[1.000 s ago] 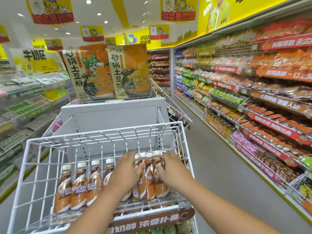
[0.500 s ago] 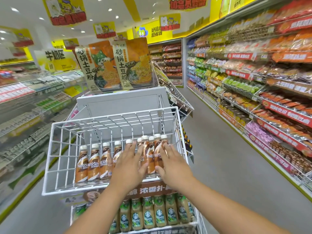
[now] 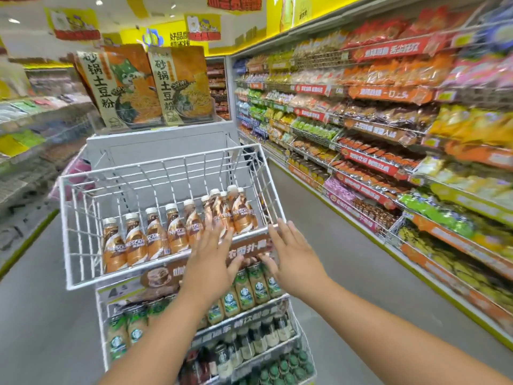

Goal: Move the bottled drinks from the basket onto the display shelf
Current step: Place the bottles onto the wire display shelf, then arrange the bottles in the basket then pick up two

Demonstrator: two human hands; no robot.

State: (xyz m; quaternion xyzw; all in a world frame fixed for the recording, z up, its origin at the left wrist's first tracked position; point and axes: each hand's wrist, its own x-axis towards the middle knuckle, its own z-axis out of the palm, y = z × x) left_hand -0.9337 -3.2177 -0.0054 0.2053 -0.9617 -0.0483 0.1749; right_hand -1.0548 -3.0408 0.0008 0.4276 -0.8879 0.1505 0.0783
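- Much of the view was smeared by motion blur; the snack packs on the aisle shelving [image 3: 388,129] to the right could not be told apart, and most label print was unreadable.
- The left hand [image 3: 211,262] covered the lower part of one or two brown coffee bottles [image 3: 155,237], and its forearm hid part of the green-labelled bottles [image 3: 249,287] on the tier below.
- The lowest tiers of the stand were cut off by the bottom edge of the view, as were both arms past the forearm.
- The left hand was held up with its fingers straight and spread, holding nothing, its fingertips in front of the bottle row at the front rail of the white wire shelf basket [image 3: 83,218]; whether it touched a bottle could not be told.
- The right hand [image 3: 294,257] was likewise flat and spread, empty, just in front of the basket's front right corner, near the brown price strip [image 3: 249,252].
- The brown coffee bottles stood upright in the top wire basket: a single row along the front, with a tighter cluster bunched at the right end.
- Behind the basket stood a grey box-like panel [image 3: 155,145], topped by two large orange noodle packs [image 3: 144,84].
- Yellow hanging signs [image 3: 202,26] hung from the ceiling.
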